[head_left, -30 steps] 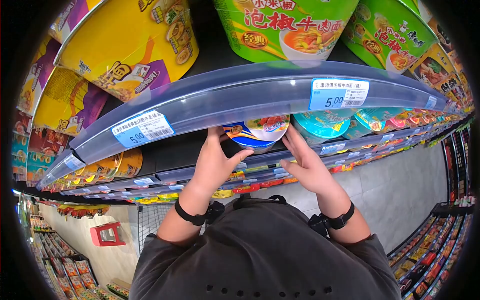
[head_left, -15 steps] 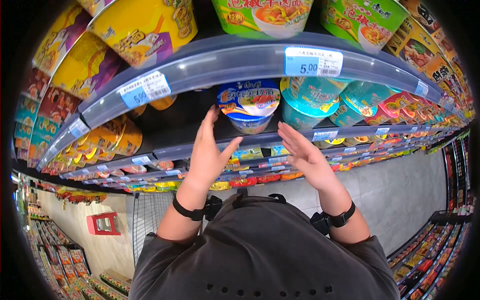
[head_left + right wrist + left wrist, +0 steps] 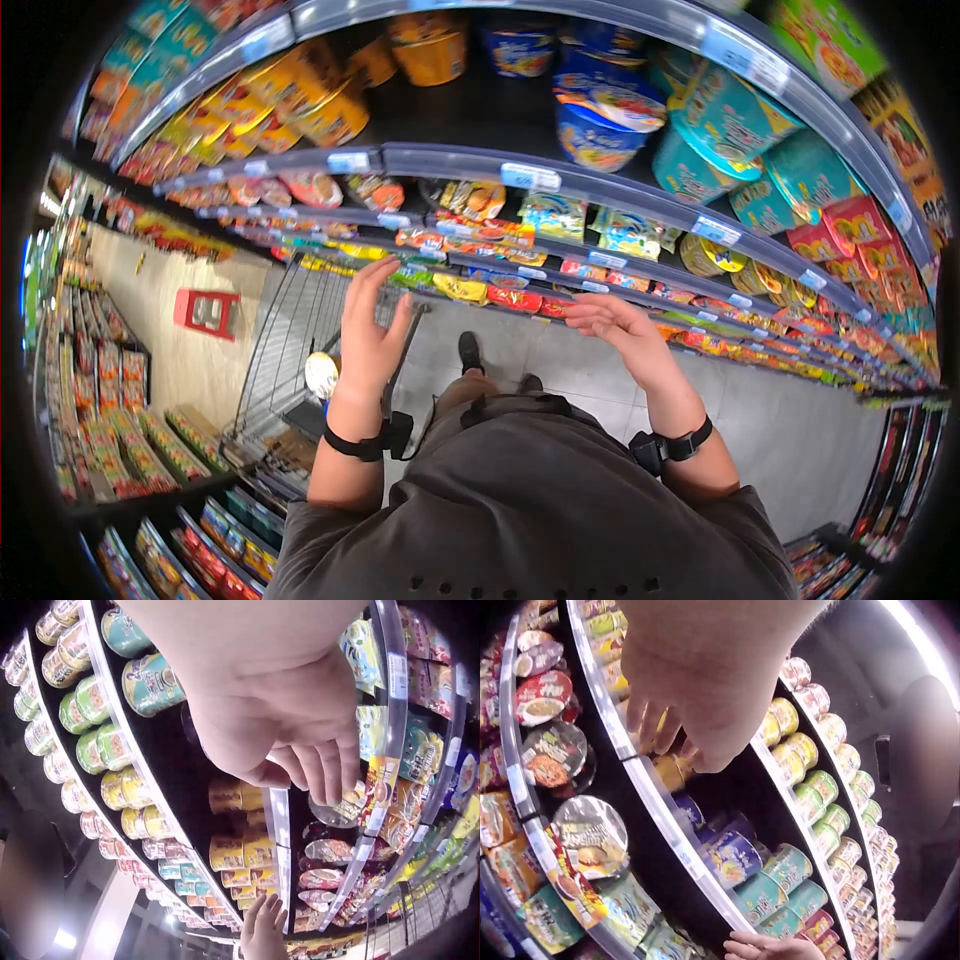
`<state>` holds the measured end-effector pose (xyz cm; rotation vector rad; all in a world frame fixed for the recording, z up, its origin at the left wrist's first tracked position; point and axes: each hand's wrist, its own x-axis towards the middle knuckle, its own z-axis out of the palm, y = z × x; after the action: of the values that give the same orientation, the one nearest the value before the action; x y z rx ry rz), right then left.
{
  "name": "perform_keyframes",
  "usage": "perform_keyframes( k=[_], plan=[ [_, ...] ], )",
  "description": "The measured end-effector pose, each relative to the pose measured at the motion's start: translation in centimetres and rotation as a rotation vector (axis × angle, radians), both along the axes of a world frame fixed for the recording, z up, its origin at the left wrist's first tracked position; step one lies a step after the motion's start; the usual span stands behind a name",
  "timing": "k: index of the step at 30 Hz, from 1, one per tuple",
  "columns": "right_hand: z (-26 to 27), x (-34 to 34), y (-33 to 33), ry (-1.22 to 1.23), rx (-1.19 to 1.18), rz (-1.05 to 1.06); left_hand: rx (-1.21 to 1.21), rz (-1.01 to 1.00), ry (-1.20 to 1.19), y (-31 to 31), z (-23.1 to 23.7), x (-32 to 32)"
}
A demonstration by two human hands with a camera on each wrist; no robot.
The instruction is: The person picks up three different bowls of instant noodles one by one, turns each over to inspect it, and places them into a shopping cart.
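In the head view my left hand (image 3: 372,335) hovers before the lower shelves on the left, fingers straight, thumb apart, holding nothing. My right hand (image 3: 628,335) hangs to the right at about the same height, fingers loosely extended and nothing in them. Above and between them, blue instant noodle tubs (image 3: 600,120) stand stacked near the front of a shelf. Teal noodle tubs (image 3: 735,115) sit directly to their right. Both hands are apart from the tubs. The left wrist view shows the blue tub (image 3: 733,859) beyond my left hand (image 3: 705,697); the right wrist view shows my right palm (image 3: 285,712).
A wire shopping cart (image 3: 275,335) stands by my left arm, with a white round-topped item (image 3: 322,375) inside. Orange tubs (image 3: 300,95) fill the shelf's left side. A red stool (image 3: 208,313) is on the floor farther left. Packets (image 3: 460,288) line the lower shelves.
Both hands have drawn back from the blue tub, which they were around a second ago, and moved apart. The head view has shifted, bringing more lower shelves and the cart into sight.
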<state>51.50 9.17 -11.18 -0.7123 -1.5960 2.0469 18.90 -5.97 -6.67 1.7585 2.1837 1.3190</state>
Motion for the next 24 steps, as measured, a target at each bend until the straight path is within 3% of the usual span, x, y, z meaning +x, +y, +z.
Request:
perform_keyframes(
  k=[7, 9, 12, 24],
  plan=[
    [0.0, -5.1, -2.6, -0.098, 0.021, 0.235, -0.011, 0.253, -0.023, -10.3, -0.5, -4.2],
    [0.3, -7.4, -3.7, -0.128, 0.047, 0.271, -0.033, 0.349, -0.164, -13.5, -0.4, -4.8],
    [0.3, -11.4, -6.0, -0.159, 0.062, 0.360, 0.001, 0.429, -0.086, -18.9, -1.7, -7.4],
    [-1.4, -30.6, -21.7, -0.310, 0.026, 0.703, -0.146, 0.790, -0.313, -45.9, -8.2, -15.9]
  ],
)
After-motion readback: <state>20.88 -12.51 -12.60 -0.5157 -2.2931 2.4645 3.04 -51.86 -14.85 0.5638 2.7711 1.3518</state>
